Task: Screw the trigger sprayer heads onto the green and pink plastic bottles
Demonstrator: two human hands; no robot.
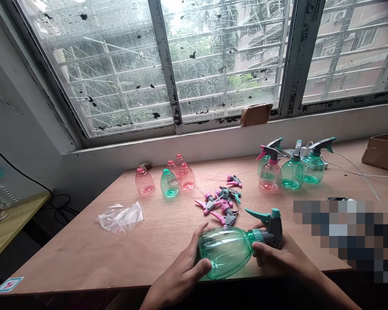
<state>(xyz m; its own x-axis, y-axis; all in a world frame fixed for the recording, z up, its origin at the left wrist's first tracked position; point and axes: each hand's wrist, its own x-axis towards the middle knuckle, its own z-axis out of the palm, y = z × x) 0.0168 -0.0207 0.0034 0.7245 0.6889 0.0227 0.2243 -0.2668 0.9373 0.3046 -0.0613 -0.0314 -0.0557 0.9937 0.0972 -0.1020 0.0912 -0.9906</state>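
A clear green spray bottle (pixel 228 252) lies on its side between my hands, over the table's front edge. Its spray head, dark grey with a teal trigger (pixel 258 215), points right and sits at the neck. My left hand (pixel 184 267) is wrapped round the bottle's base. At the neck collar, my right hand (pixel 274 254) has its thumb and fingers closed; part of that hand is hidden behind the spray head. Just beyond the bottle lies a heap of loose spray heads (pixel 224 200), mostly pink and grey, with thin tubes.
Pink bottles (pixel 145 181) and one green bottle (pixel 170 183), all without heads, stand at the back left. Bottles with heads (pixel 292 172) stand at the back right beside a white cable. A crumpled plastic bag (pixel 121 217) lies left; a cardboard box (pixel 383 150) is far right.
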